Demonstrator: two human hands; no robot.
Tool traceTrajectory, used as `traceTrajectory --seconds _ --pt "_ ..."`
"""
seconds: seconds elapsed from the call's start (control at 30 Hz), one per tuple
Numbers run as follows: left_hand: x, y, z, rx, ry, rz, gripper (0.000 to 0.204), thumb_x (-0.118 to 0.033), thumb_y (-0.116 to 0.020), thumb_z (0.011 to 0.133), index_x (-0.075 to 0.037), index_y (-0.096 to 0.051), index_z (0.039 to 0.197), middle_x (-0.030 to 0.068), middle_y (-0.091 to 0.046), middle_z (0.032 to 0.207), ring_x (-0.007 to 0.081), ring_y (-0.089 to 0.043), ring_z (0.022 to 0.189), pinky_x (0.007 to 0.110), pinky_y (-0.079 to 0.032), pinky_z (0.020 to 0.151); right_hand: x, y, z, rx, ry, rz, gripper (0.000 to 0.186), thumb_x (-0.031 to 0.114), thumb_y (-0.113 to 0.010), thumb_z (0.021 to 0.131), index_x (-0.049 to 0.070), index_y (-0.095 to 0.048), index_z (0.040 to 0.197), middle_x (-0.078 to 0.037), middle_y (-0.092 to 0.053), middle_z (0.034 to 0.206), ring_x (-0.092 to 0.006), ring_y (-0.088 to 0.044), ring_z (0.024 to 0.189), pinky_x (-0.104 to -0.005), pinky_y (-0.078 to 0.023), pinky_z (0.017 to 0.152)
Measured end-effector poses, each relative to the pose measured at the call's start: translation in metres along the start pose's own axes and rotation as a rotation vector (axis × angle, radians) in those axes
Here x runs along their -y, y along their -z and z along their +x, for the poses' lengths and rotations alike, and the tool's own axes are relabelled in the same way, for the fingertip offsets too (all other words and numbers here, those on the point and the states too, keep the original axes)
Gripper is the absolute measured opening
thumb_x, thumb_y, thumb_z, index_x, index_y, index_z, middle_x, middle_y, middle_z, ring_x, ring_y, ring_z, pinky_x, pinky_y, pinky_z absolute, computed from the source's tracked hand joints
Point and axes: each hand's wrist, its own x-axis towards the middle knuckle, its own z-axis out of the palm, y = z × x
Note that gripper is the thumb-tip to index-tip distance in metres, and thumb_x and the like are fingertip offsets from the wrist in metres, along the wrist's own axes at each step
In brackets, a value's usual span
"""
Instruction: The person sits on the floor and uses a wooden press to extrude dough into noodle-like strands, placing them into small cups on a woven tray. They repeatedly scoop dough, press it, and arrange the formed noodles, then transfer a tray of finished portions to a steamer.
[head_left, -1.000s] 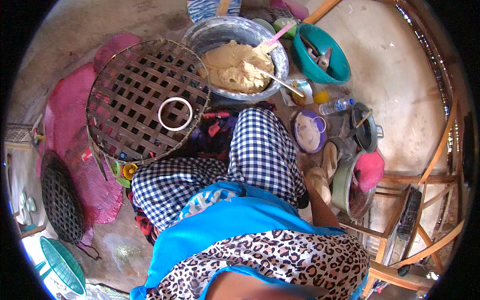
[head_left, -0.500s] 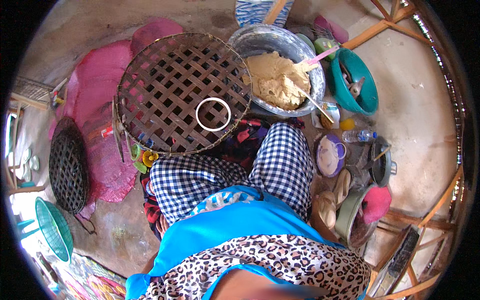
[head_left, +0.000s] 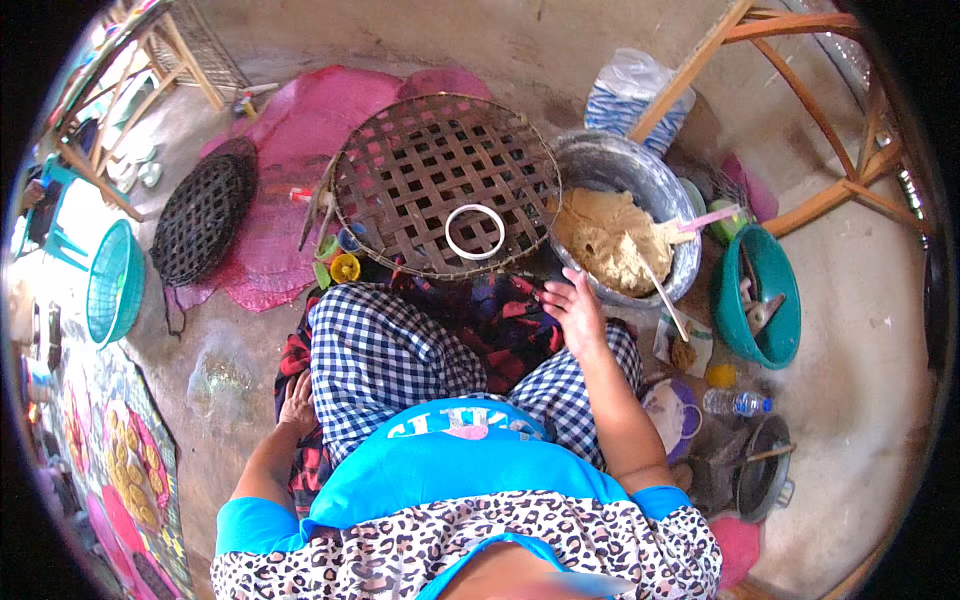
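Note:
My right hand (head_left: 575,312) is raised over my right knee, just short of the big metal basin (head_left: 672,190). Nothing is in it, and its fingers are apart. Inside the basin lies a mass of tan dough (head_left: 600,235), with a pink-handled tool (head_left: 712,217) and a pale stick (head_left: 662,293) stuck in it. My left hand (head_left: 297,402) lies flat on red and black plaid cloth beside my left thigh, fingers stretched out. A white ring (head_left: 475,205) rests on the round woven bamboo tray (head_left: 400,150) in front of me.
Right of the basin stand a teal tub (head_left: 783,335) holding tools, a water bottle (head_left: 737,402), a purple container of white powder (head_left: 688,420) and a dark pan (head_left: 768,490). Leftward are pink sheeting (head_left: 270,250), a dark woven tray (head_left: 205,215) and a green basket (head_left: 117,280).
The view has turned left, so the basin and tray sit farther right and lower. My right hand has come into sight near the basin; my left hand and arm show more fully.

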Motion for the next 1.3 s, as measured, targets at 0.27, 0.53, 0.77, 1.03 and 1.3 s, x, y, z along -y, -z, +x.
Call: traceTrajectory --seconds 0.27,0.53,0.77,1.03,1.3 --pt "-0.011 0.048 0.006 0.037 -0.036 -0.07 0.058 -0.036 -0.052 0.078 -0.013 -0.041 0.131 0.0124 -0.029 0.14 0.0288 -0.024 0.131 0.045 -0.021 0.107 -0.027 -0.069 0.056 -0.067 -0.219 0.465 0.093 0.076 -0.033 0.076 0.007 -0.021 0.138 -0.018 -0.032 0.135 -0.0328 -0.033 0.122 -0.0486 -0.021 0.103" --pt "-0.004 0.05 0.013 0.072 -0.117 -0.107 0.057 -0.035 -0.053 0.078 -0.013 -0.043 0.13 0.0125 -0.032 0.139 0.029 -0.029 0.13 0.043 -0.025 0.106 -0.035 -0.092 0.054 -0.029 -0.098 0.586 0.091 0.078 -0.027 0.075 0.013 -0.029 0.139 -0.006 -0.027 0.144 -0.0264 -0.024 0.132 -0.0469 -0.016 0.106" --pt "0.013 0.058 0.03 -0.353 0.204 -0.189 0.033 -0.021 -0.055 0.071 -0.006 -0.06 0.099 0.0142 -0.054 0.111 0.0317 -0.05 0.103 0.043 -0.038 0.091 -0.051 -0.077 -0.01 0.09 -0.122 0.489 0.09 0.076 -0.038 0.073 0.016 -0.029 0.138 -0.003 -0.031 0.142 -0.0249 -0.032 0.127 -0.0457 -0.027 0.103" --pt "0.066 0.039 0.132 -1.114 1.042 -0.93 0.024 -0.022 -0.059 0.081 -0.005 -0.058 0.097 0.0093 -0.059 0.082 0.0218 -0.06 0.076 0.034 -0.047 0.068 -0.049 -0.033 -0.045 0.071 -0.221 0.451 0.086 0.075 -0.045 0.071 0.012 -0.039 0.13 -0.006 -0.045 0.13 -0.0244 -0.042 0.116 -0.0437 -0.03 0.099" --pt "0.129 0.028 0.2 -1.048 1.086 -2.261 0.033 -0.021 -0.055 0.085 -0.005 -0.049 0.113 0.0123 -0.057 0.085 0.0271 -0.06 0.072 0.038 -0.05 0.059 -0.02 0.009 -0.053 -0.585 -0.009 0.065 0.083 0.066 -0.044 0.08 0.008 -0.025 0.136 -0.012 -0.044 0.118 -0.0236 -0.046 0.103 -0.0378 -0.036 0.089"
